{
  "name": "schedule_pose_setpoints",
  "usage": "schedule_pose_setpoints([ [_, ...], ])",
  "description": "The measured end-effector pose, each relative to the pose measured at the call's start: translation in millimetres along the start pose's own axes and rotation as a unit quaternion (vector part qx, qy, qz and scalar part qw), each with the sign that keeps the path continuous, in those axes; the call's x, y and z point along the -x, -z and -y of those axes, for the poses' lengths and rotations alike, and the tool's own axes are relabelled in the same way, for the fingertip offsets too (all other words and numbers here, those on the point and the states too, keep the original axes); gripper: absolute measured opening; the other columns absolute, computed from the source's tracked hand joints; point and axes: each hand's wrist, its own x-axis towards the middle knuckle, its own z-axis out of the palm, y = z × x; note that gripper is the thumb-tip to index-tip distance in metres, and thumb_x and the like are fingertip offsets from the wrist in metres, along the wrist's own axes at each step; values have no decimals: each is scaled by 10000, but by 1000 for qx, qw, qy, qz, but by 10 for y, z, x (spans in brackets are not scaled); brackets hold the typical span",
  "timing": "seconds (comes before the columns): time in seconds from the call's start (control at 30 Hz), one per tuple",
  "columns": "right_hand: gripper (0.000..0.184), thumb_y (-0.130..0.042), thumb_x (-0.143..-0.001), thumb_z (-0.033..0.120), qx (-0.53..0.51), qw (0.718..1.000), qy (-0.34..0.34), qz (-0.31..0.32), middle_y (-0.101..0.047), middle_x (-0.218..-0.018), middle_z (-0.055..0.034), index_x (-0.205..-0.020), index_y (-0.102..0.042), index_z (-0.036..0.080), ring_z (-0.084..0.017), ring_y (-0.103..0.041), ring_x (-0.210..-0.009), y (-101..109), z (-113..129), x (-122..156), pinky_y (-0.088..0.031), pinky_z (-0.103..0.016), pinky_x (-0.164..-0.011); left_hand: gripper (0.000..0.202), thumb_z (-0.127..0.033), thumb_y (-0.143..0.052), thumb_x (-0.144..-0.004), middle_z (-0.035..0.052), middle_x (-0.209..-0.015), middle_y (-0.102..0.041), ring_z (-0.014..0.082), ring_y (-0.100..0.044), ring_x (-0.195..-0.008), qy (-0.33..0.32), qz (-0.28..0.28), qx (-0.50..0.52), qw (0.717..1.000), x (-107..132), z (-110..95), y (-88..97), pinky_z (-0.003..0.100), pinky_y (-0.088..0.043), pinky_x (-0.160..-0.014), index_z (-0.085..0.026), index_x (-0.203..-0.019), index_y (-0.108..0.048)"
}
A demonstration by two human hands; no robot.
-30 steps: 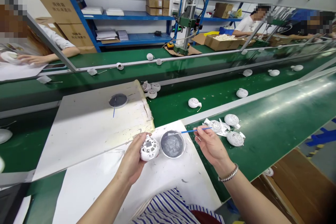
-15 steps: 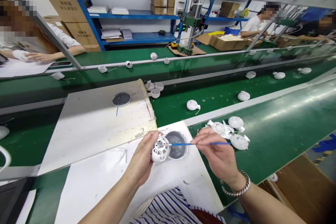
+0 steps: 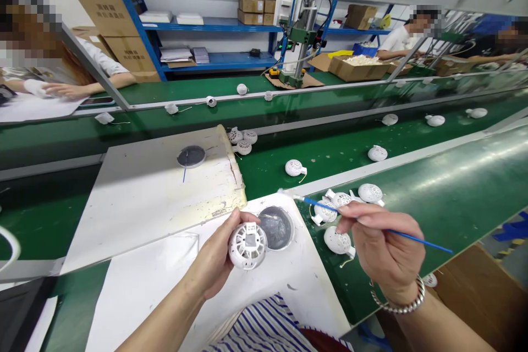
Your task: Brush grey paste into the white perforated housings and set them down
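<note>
The blue brush [image 3: 322,205], pinched in the right hand [image 3: 383,247], has been lifted away rightward. The vented shell [image 3: 248,246] stays clasped in the left hand [image 3: 214,261] beside the paste dish [image 3: 277,226]; this coat seems applied.

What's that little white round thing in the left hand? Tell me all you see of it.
The white shell is a round, domed piece, plastic by the look, pierced all over with small slots. A square frame with a grey patch sits in its middle, turned up toward the camera. The left hand holds it by the edge above the white sheet, close beside the dish of grey paste. The brush in the right hand is clear of it.
</note>
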Motion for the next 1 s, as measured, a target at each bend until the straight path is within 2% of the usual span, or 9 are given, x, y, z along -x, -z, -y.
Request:
schedule_pose_setpoints([
  [0.07, 416, -417, -860, 43, 61, 995, 35, 77, -648, -980, -13, -1130, -576, 317, -144, -618, -802, -64, -11, -42, -518, -307, -637, 532, -628, -326, -831, 67, -816, -572, 166, -515, -695, 22, 44, -11, 999, 41, -7, -15, 235, -394, -581, -183, -943, -595],
  [0.17, 410, -518, -829, 63, 145, 950, 113, 252, -627, -883, -24, -1167, -569, 289, -144, -558, -833, -189, -10, -91, -488, -283, -687, 545, -617, -312, -843, 62, -759, -563, 152, -502, -653, 39, 114, -18, 993, 94, -2, -49, 236, -383, -589, -162, -936, -596],
  [0.23, 353, -579, -814, 109, 154, 927, 151, 308, -609, -832, -19, -1137, -594, 249, -129, -521, -788, -267, -4, -98, -461, -256, -659, 526, -593, -313, -857, 66, -781, -566, 153, -504, -670, 42, 154, -21, 987, 124, 10, -66, 248, -384, -617, -150, -929, -587],
  [0.53, 228, -606, -804, 124, 151, 890, 231, 362, -623, -861, -28, -1030, -623, 149, -131, -496, -810, -326, 79, -189, -440, -253, -680, 448, -479, -299, -914, 54, -850, -558, 151, -505, -804, 19, 202, -41, 978, 171, 56, -49, 270, -395, -757, -154, -1023, -587],
  [0.63, 247, -602, -804, 136, 148, 879, 241, 384, -638, -880, -21, -1050, -618, 149, -140, -489, -806, -310, 147, -243, -432, -274, -676, 432, -456, -299, -921, 69, -904, -562, 176, -503, -899, 38, 234, -40, 971, 184, 68, -43, 308, -387, -842, -155, -1024, -591],
  [0.7, 245, -591, -804, 140, 148, 870, 264, 389, -646, -871, -18, -1047, -621, 132, -145, -481, -783, -300, 187, -268, -422, -287, -654, 450, -476, -302, -913, 74, -895, -561, 178, -514, -861, 58, 251, -29, 966, 207, 69, -55, 319, -398, -822, -147, -1012, -592],
  [0.8, 236, -566, -800, 141, 177, 863, 298, 368, -649, -855, -23, -1024, -629, 101, -149, -468, -751, -293, 225, -284, -397, -307, -637, 450, -509, -336, -892, 67, -865, -558, 169, -520, -786, 49, 226, 5, 973, 235, 54, -107, 304, -411, -759, -146, -972, -590],
  [0.9, 193, -512, -812, 124, 234, 867, 294, 328, -641, -794, -18, -951, -645, 106, -147, -457, -720, -317, 217, -264, -364, -323, -650, 386, -484, -361, -891, 46, -838, -549, 157, -504, -755, -22, 130, -35, 991, 223, 49, -168, 266, -397, -703, -173, -953, -580],
  [1.0, 173, -478, -817, 111, 268, 873, 282, 294, -624, -732, -11, -857, -646, 123, -140, -445, -683, -375, 172, -210, -330, -329, -662, 320, -446, -406, -884, 52, -927, -546, 163, -490, -778, -120, 32, -96, 988, 186, 79, -192, 258, -386, -683, -194, -989, -572],
])
